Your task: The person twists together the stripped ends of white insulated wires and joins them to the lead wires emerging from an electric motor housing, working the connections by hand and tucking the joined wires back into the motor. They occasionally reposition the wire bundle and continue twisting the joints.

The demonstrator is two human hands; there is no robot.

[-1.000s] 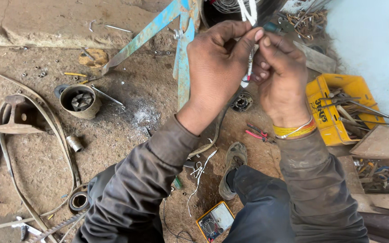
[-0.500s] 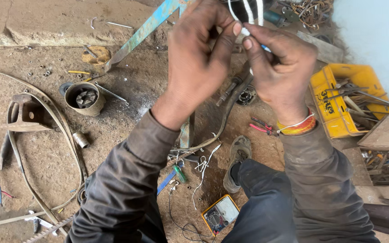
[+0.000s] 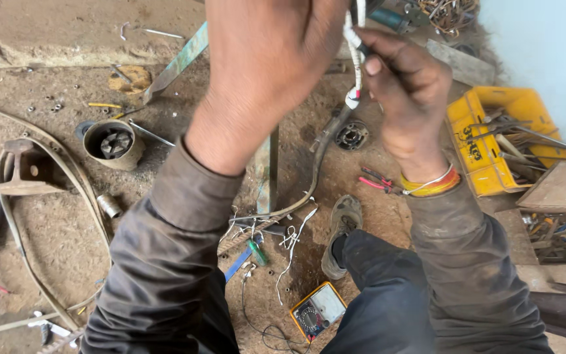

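My left hand (image 3: pixel 266 62) is raised close to the camera, its fingers closed near the top edge around white wires (image 3: pixel 356 62). My right hand (image 3: pixel 406 85) pinches the same white wires from the right, thumb and forefinger pressed on them. The wires run up out of the picture, and their lower end has a small white sleeve. An orange band sits on my right wrist. Both forearms wear dark grey sleeves.
A yellow crate (image 3: pixel 492 141) of tools stands at right. On the dirt floor lie red-handled pliers (image 3: pixel 378 181), a yellow multimeter (image 3: pixel 318 311), a round metal housing (image 3: pixel 113 143), a small bearing part (image 3: pixel 351 135), a green metal bar (image 3: pixel 178 64) and loose cables (image 3: pixel 40 216). My shoe (image 3: pixel 342 233) rests centre.
Both hands have risen toward the camera and the top edge with the wires. The view has tilted down, so the floor objects sit higher in the picture.
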